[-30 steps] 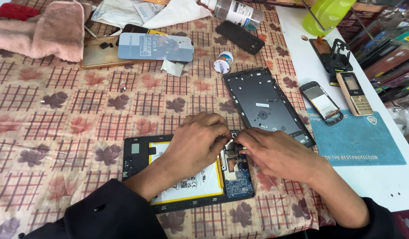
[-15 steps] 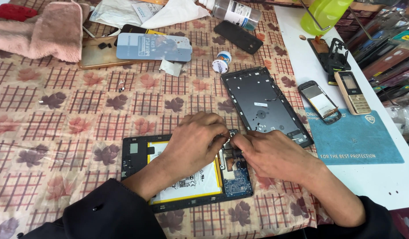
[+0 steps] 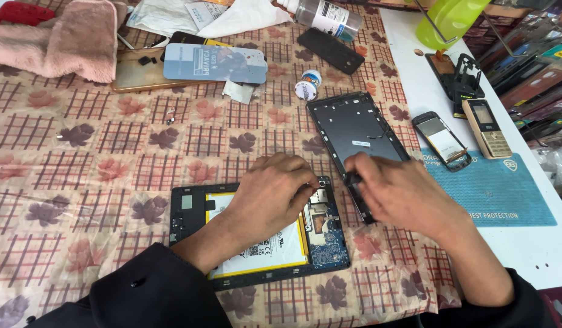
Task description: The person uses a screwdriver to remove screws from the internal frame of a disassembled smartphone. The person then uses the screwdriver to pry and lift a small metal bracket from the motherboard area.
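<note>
Opened tablet (image 3: pixel 257 243), battery and circuit board exposed, lies flat on patterned cloth (image 3: pixel 111 158) on counter. Left hand (image 3: pixel 272 194) rests over its upper middle, fingers curled; grip state unclear. Right hand (image 3: pixel 399 194) pinches small dark part (image 3: pixel 352 180) at board's top edge. Black back cover (image 3: pixel 357 136) just beyond.

Opened tablet (image 3: pixel 257 243) lower centre on the desk (image 3: pixel 80 182), left hand (image 3: pixel 272 194) resting on it. Detached back frame (image 3: pixel 357 136) just right and above, right hand (image 3: pixel 402 194) over its lower end. Work mat (image 3: pixel 506 194) at right, two small phones (image 3: pixel 463 130) above it. Towel (image 3: pixel 62 39) upper left, bottle (image 3: pixel 326 15) top centre.
</note>
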